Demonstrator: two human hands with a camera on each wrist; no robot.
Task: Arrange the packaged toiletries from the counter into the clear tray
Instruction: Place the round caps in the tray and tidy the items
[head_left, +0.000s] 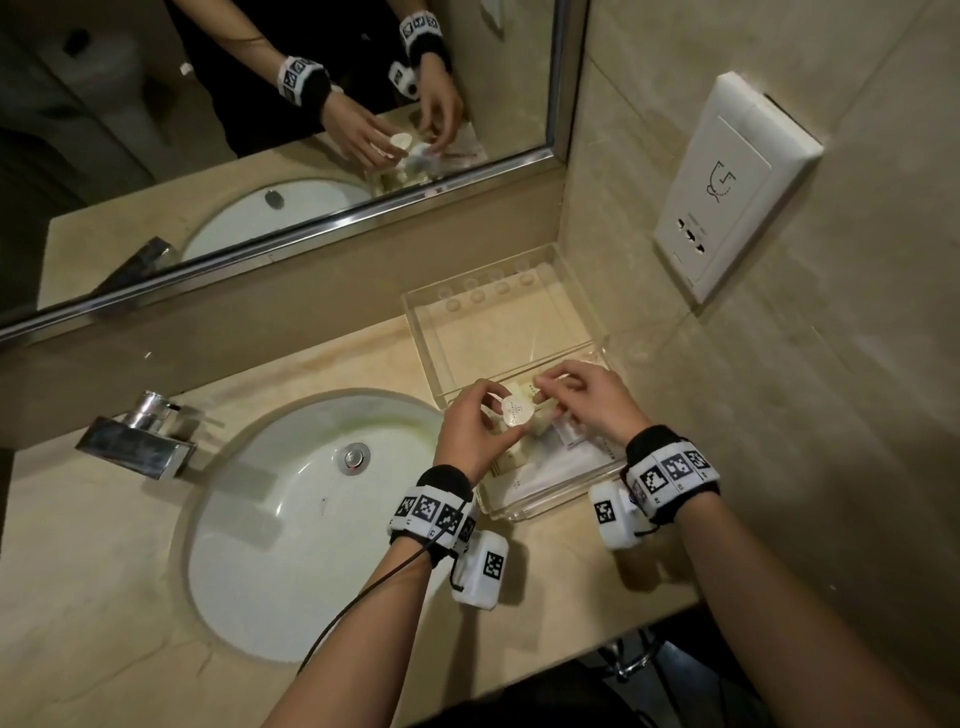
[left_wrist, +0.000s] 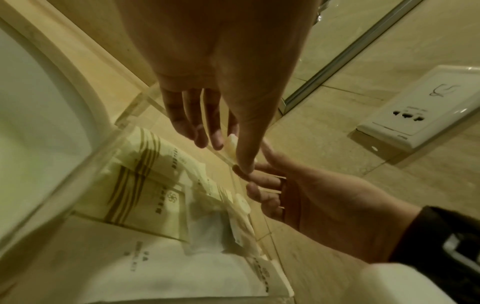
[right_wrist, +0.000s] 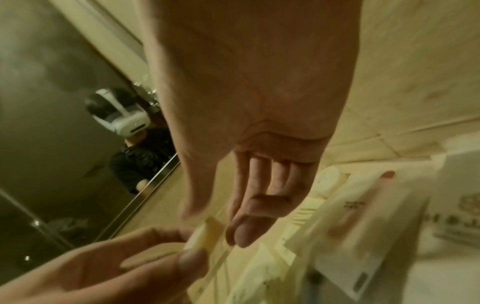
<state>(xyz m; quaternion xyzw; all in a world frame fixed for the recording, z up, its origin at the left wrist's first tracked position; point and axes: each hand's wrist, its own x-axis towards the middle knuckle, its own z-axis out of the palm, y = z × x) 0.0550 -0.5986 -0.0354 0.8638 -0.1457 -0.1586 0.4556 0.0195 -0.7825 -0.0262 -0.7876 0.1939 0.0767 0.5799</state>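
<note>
A clear tray (head_left: 545, 506) stands on the counter right of the basin, its near half holding several flat white packets (head_left: 566, 457). Both hands hover over that half. My left hand (head_left: 498, 405) pinches a small round white container (head_left: 517, 411) between thumb and fingers. In the left wrist view the container (left_wrist: 230, 140) shows behind the left hand (left_wrist: 228, 152), above the packets (left_wrist: 145, 181) and the tray wall (left_wrist: 78, 164). My right hand (head_left: 545, 387) reaches in, fingers loosely bent, tips beside the container (right_wrist: 205, 236). Nothing lies in the right hand (right_wrist: 213, 226).
The white basin (head_left: 311, 519) with a chrome tap (head_left: 140, 436) fills the counter's left. A mirror runs along the back wall and a white socket plate (head_left: 727, 182) sits on the right wall. The tray's far half (head_left: 498, 332) is bare.
</note>
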